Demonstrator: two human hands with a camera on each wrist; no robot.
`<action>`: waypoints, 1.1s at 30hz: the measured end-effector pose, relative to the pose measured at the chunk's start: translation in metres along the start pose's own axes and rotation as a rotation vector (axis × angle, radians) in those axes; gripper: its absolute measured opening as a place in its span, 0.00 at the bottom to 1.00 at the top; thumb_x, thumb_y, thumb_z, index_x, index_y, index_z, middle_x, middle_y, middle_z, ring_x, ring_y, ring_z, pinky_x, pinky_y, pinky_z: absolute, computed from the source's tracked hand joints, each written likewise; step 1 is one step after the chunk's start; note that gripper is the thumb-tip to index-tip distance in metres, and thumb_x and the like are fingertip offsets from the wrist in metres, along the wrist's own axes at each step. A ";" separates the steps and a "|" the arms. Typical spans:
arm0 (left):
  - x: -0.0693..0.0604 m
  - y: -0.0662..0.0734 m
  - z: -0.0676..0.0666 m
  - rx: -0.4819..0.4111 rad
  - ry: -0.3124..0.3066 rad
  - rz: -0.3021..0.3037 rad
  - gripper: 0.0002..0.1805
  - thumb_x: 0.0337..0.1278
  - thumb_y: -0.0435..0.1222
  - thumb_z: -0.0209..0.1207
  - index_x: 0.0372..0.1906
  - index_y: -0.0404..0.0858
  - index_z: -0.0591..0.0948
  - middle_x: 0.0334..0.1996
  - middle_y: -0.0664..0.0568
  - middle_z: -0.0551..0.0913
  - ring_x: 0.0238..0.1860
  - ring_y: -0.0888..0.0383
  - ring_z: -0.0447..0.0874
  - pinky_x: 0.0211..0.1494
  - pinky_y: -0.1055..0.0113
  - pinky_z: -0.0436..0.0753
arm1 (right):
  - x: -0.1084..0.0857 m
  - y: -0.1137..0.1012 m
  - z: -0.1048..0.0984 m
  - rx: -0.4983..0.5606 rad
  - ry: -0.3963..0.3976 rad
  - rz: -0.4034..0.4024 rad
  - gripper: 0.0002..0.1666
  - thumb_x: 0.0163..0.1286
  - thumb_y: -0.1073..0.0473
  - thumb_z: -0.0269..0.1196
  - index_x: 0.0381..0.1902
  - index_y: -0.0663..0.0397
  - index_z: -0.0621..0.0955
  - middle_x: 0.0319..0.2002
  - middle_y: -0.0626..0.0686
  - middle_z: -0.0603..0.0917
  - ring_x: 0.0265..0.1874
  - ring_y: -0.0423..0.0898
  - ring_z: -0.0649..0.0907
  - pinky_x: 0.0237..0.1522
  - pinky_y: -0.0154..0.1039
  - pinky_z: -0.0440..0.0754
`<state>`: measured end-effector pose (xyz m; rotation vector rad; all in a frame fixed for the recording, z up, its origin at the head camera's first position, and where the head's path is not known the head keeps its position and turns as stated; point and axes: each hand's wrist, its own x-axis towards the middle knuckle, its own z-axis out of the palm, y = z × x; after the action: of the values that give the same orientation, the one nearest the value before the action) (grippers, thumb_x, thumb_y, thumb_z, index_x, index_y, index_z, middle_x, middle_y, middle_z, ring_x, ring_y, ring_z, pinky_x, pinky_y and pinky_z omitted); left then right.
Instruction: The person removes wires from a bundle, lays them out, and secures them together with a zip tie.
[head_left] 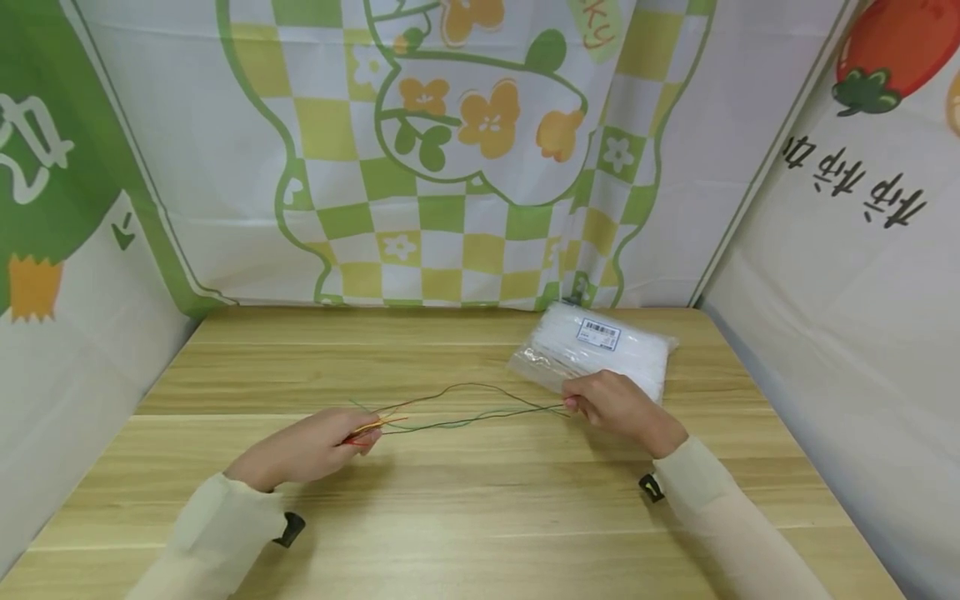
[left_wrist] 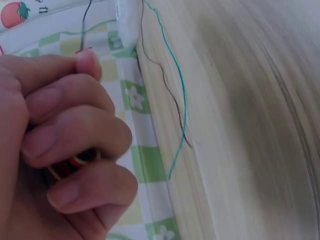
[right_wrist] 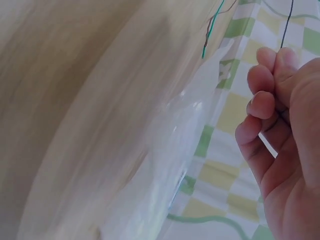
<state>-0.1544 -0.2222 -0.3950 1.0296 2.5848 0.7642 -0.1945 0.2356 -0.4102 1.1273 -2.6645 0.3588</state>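
Over the middle-left of the table, the left hand grips a small bundle of red, yellow and dark wires under its curled fingers. A dark wire runs from its thumb and fingertip across to the right hand, which pinches the other end between thumb and forefinger. A green wire and a brown wire hang loosely between the hands; their right ends look free near the right hand.
Behind the right hand, a clear plastic bag of white items with a printed label lies on the wooden table. Patterned cloth hangs behind the table, and more printed cloth stands at both sides.
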 end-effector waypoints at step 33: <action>0.005 -0.025 0.012 0.395 0.211 -0.210 0.13 0.69 0.33 0.65 0.28 0.48 0.78 0.20 0.62 0.75 0.23 0.63 0.67 0.28 0.67 0.67 | 0.003 -0.001 0.021 -0.041 -0.072 0.117 0.15 0.76 0.61 0.66 0.26 0.46 0.80 0.21 0.40 0.76 0.23 0.38 0.77 0.31 0.41 0.81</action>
<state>-0.1670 -0.2299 -0.4196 0.7848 3.0466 0.3315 -0.1979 0.2267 -0.4290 0.9937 -2.7952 0.2880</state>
